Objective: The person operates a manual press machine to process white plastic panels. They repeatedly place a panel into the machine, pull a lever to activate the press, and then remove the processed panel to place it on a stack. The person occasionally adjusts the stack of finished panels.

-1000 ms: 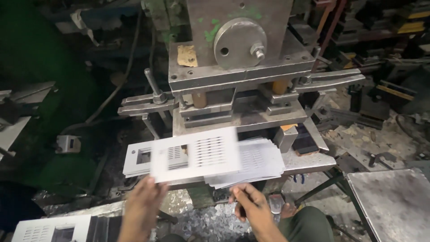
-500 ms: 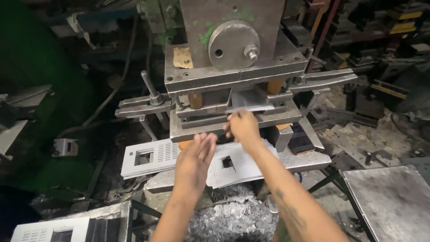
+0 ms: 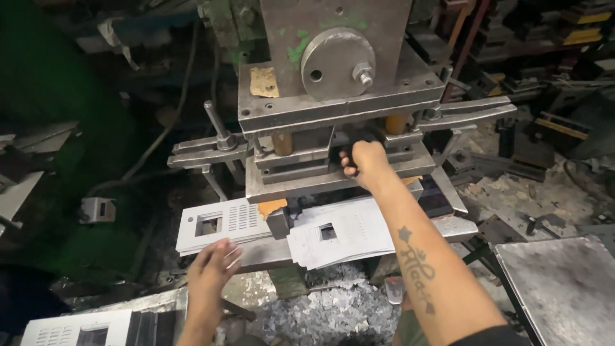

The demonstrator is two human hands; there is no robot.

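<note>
Right hand (image 3: 364, 161) is curled shut up inside the press die (image 3: 333, 168), apparently seating a part I can't see, so it should come fully clear of the die. Left hand (image 3: 214, 270) hovers open at the press bed's front edge, just below the perforated white panel (image 3: 221, 223); the loose stack of panels (image 3: 339, 232) sits mid-bed.

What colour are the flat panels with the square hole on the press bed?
White, with rows of small slots: the panels show best in the head view.

I see the press (image 3: 333, 96) in grey steel with green paint flecks, white plates (image 3: 221, 224) with slotted perforations and square cutouts, and silvery scrap (image 3: 346, 317) below
</note>
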